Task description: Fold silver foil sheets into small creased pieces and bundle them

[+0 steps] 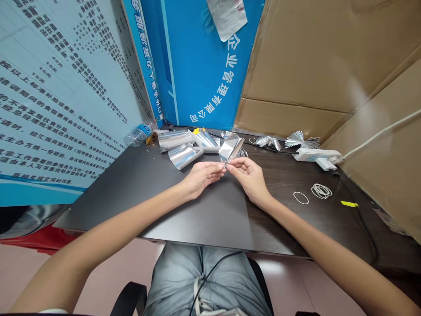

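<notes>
A piece of silver foil (229,148) stands up from between my hands, gathered at its lower end. My left hand (204,177) pinches that lower end from the left, thumb on top. From the right, my right hand (249,176) grips the same end between thumb and fingers. The fingertips of both hands nearly meet there, hiding the exact pinch point. Behind my left hand lie several curled silver foil pieces (184,153). Fringed silver strips show partly behind the held foil.
A clear bottle (140,134) lies at the back left. Two fringed foil bunches (301,139) lie near a white power strip (317,155). White rubber bands (321,191) and a yellow strip (349,204) are on the right. A black cable runs down the table's right side.
</notes>
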Available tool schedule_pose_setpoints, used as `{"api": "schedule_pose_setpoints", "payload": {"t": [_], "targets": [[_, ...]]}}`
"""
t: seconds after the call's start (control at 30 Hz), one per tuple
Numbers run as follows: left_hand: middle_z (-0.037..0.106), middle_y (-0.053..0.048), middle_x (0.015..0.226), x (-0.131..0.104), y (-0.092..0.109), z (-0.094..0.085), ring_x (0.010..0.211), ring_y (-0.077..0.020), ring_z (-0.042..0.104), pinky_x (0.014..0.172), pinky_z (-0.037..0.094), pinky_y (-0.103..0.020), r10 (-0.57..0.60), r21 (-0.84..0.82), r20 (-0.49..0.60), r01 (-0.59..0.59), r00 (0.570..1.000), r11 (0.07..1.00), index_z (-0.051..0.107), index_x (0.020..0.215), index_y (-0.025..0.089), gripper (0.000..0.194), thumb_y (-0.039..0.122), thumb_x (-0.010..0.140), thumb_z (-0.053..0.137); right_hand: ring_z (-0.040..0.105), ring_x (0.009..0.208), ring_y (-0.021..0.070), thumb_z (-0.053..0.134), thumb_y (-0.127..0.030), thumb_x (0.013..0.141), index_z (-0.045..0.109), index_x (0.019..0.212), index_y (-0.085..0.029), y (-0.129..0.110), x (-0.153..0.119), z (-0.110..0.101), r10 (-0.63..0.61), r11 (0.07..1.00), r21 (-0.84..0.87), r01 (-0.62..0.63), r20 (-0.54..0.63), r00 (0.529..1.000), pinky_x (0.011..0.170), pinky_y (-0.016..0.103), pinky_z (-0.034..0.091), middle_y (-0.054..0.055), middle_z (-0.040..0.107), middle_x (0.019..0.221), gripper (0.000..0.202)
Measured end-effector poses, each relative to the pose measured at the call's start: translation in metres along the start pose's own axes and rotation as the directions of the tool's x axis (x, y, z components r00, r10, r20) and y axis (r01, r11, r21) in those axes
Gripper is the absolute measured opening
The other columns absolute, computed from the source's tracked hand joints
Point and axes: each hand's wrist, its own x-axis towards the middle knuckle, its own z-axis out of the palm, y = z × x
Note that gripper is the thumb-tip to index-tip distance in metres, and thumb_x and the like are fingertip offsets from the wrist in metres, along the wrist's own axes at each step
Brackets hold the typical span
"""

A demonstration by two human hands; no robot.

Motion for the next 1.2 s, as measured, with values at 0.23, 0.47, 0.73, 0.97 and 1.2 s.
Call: {"api": "schedule_pose_setpoints", "payload": {"t": [0.23, 0.47, 0.73, 0.97, 1.2], "targets": [[0.079, -0.008, 0.096, 0.0016, -0.0004, 0.0001, 0.086, -0.0137, 0.068, 0.093, 0.050, -0.030, -0.015, -0.026, 0.008, 0.015, 1.000, 1.000, 0.082, 0.097, 0.013, 0.028, 0.032, 0.078, 0.091, 0.075, 0.096, 0.0212, 0.092, -0.047, 0.077, 0.072, 0.094, -0.023, -0.0010, -0.0003, 0.0014, 0.018, 0.999, 0.029, -0.018, -0.001, 1.000, 0.095, 0.038, 0.060, 0.005, 0.078, 0.105, 0.035], [0.078, -0.008, 0.100, -0.0032, 0.0004, 0.0031, 0.097, -0.0173, 0.068, 0.099, 0.046, -0.034, 0.019, 0.046, -0.017, -0.018, 1.000, 0.999, 0.080, 0.101, 0.015, 0.034, 0.032, 0.075, 0.093, 0.074, 0.095, 0.0206, 0.091, -0.047, 0.077, 0.072, 0.093, -0.023, -0.0009, -0.0004, 0.0016, 0.007, 1.000, 0.026, -0.007, -0.014, 1.000, 0.092, 0.037, 0.060, 0.006, 0.078, 0.105, 0.035], [0.074, -0.006, 0.090, -0.0037, -0.0007, 0.0044, 0.085, -0.0157, 0.064, 0.085, 0.046, -0.031, 0.138, 0.209, -0.023, -0.130, 0.990, 0.969, 0.076, 0.093, 0.013, 0.039, 0.039, 0.072, 0.094, 0.074, 0.095, 0.0212, 0.091, -0.046, 0.077, 0.073, 0.094, -0.023, 0.0020, -0.0021, 0.0026, 0.006, 1.000, 0.021, -0.006, -0.007, 1.000, 0.092, 0.037, 0.060, 0.005, 0.077, 0.101, 0.034], [0.074, -0.007, 0.095, -0.0014, -0.0037, 0.0004, 0.095, -0.0182, 0.066, 0.091, 0.045, -0.033, 0.113, 0.172, 0.013, -0.113, 0.994, 0.978, 0.076, 0.098, 0.014, 0.040, 0.041, 0.075, 0.093, 0.074, 0.094, 0.0212, 0.091, -0.046, 0.077, 0.073, 0.093, -0.023, 0.0005, -0.0030, 0.0037, 0.000, 1.000, 0.023, 0.001, -0.013, 1.000, 0.091, 0.037, 0.061, 0.005, 0.077, 0.100, 0.033], [0.071, -0.005, 0.094, -0.0028, -0.0028, 0.0023, 0.095, -0.0177, 0.064, 0.095, 0.045, -0.034, 0.097, 0.151, 0.020, -0.099, 0.995, 0.983, 0.075, 0.096, 0.014, 0.039, 0.041, 0.074, 0.093, 0.074, 0.094, 0.0218, 0.091, -0.049, 0.076, 0.071, 0.091, -0.024, 0.0007, -0.0027, 0.0038, -0.004, 1.000, -0.006, 0.003, -0.011, 1.000, 0.092, 0.039, 0.061, 0.005, 0.077, 0.098, 0.035]]}}
